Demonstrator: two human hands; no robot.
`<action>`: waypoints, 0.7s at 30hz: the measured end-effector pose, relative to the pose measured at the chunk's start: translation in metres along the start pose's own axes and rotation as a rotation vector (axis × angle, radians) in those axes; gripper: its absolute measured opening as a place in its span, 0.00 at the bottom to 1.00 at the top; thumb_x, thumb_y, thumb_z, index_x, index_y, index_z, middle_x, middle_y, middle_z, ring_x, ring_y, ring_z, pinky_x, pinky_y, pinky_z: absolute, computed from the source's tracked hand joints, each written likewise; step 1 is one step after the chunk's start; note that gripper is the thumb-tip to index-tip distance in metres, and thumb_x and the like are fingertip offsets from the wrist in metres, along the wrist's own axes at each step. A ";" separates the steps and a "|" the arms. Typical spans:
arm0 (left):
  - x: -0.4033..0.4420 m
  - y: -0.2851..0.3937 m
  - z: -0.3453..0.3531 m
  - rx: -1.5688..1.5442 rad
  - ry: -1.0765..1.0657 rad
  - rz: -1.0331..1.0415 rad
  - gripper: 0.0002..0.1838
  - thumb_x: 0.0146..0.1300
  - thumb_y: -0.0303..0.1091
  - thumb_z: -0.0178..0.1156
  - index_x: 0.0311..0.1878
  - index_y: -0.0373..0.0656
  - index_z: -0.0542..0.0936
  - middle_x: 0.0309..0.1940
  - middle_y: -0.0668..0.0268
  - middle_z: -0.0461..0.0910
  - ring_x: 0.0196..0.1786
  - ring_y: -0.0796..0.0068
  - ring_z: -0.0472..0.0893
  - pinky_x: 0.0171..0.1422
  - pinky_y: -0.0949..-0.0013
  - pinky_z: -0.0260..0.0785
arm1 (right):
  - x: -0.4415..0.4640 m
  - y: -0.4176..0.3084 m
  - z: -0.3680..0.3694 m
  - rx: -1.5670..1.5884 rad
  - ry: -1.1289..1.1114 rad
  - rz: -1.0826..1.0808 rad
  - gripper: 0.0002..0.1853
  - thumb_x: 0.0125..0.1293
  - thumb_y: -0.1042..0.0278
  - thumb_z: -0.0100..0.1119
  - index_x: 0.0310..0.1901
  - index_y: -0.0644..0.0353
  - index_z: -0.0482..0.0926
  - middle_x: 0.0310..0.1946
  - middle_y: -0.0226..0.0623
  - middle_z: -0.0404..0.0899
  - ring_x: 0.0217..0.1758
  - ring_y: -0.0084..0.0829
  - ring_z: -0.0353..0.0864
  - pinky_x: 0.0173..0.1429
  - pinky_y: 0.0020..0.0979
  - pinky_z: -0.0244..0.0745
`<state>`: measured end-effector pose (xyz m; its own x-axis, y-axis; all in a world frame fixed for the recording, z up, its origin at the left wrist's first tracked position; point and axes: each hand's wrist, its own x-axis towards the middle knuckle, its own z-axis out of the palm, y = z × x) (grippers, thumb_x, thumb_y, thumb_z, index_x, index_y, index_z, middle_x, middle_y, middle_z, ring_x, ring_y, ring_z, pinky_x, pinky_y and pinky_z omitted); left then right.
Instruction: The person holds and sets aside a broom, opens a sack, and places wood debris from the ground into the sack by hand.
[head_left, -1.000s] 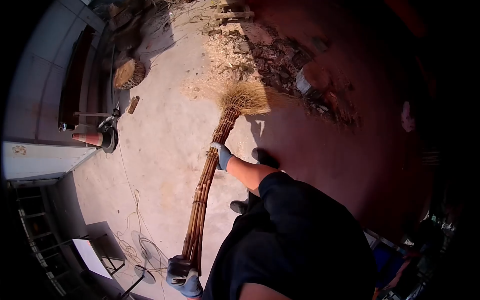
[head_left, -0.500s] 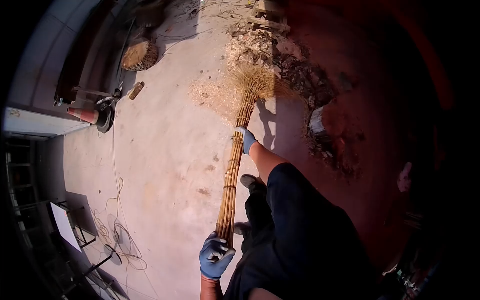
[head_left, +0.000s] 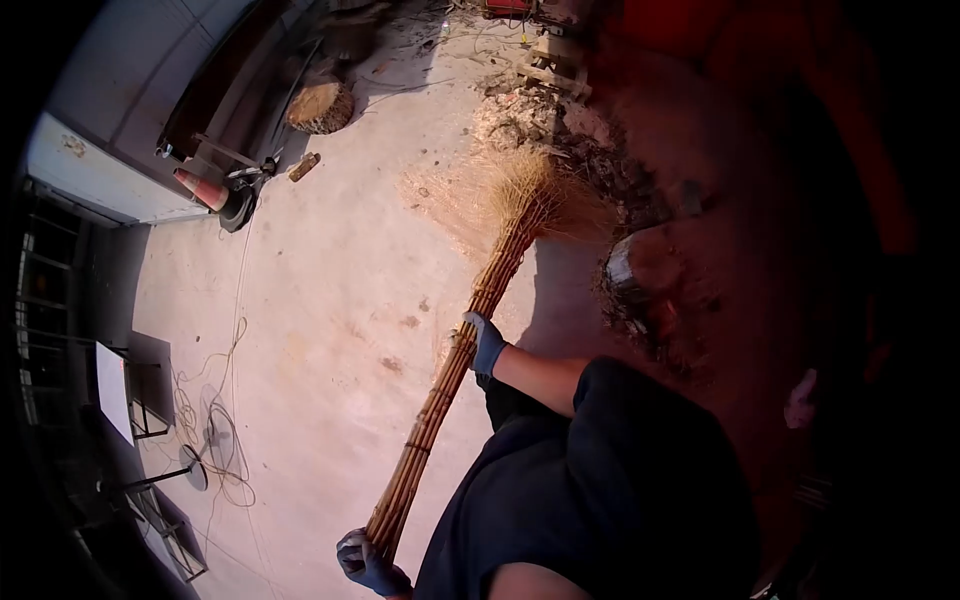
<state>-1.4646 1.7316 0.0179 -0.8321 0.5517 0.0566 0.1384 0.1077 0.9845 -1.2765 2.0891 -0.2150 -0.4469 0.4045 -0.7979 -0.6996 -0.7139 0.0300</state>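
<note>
A long broom (head_left: 432, 412) of bundled bamboo-like stalks slants across the view, its fanned twig head (head_left: 525, 190) spread over wood shavings (head_left: 445, 200) on the floor. My right hand (head_left: 485, 343), in a blue-grey glove, is closed round the middle of the handle. Down at the handle's butt end, my left hand (head_left: 372, 565), gloved alike, is wrapped on it. Part of its fingers is hidden behind the stalks and by the hand's own back.
Bark and debris (head_left: 625, 175) lie right of the broom head, near a cut log (head_left: 622, 265). Top left are a wood stump (head_left: 320, 106), a small wood block (head_left: 303, 167) and a traffic cone (head_left: 205, 190). A loose cable (head_left: 232, 350) and a white-topped table (head_left: 114, 392) are lower left.
The broom has tilted further, its butt end and my left hand moving down-left. The twig head has shifted slightly right, and my right hand sits lower in the view. The camera view has turned somewhat.
</note>
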 end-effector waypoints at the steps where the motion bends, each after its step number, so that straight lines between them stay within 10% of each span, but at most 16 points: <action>1: -0.018 0.002 -0.002 -0.012 0.014 -0.011 0.10 0.57 0.23 0.58 0.27 0.43 0.66 0.31 0.64 0.72 0.41 0.70 0.74 0.54 0.63 0.67 | -0.007 0.000 -0.005 -0.016 0.018 -0.022 0.16 0.58 0.53 0.61 0.34 0.58 0.73 0.25 0.41 0.77 0.28 0.41 0.79 0.37 0.43 0.79; 13: -0.166 0.090 -0.058 0.072 0.121 0.564 0.14 0.63 0.42 0.62 0.37 0.41 0.70 0.36 0.55 0.74 0.44 0.62 0.76 0.50 0.61 0.70 | -0.087 0.105 -0.044 -0.110 -0.039 0.192 0.16 0.59 0.56 0.62 0.39 0.58 0.70 0.28 0.39 0.76 0.29 0.37 0.78 0.38 0.40 0.79; 21: -0.246 0.118 -0.095 0.565 0.645 0.385 0.15 0.63 0.42 0.62 0.37 0.41 0.71 0.37 0.54 0.75 0.44 0.60 0.76 0.52 0.60 0.69 | -0.106 0.230 -0.024 -0.367 -0.069 0.508 0.10 0.61 0.60 0.58 0.38 0.51 0.69 0.25 0.36 0.74 0.26 0.36 0.77 0.33 0.42 0.78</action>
<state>-1.2944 1.5300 0.1354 -0.7886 0.0862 0.6088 0.5651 0.4918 0.6624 -1.3767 1.8679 -0.1378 -0.7166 -0.0091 -0.6974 -0.1597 -0.9712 0.1767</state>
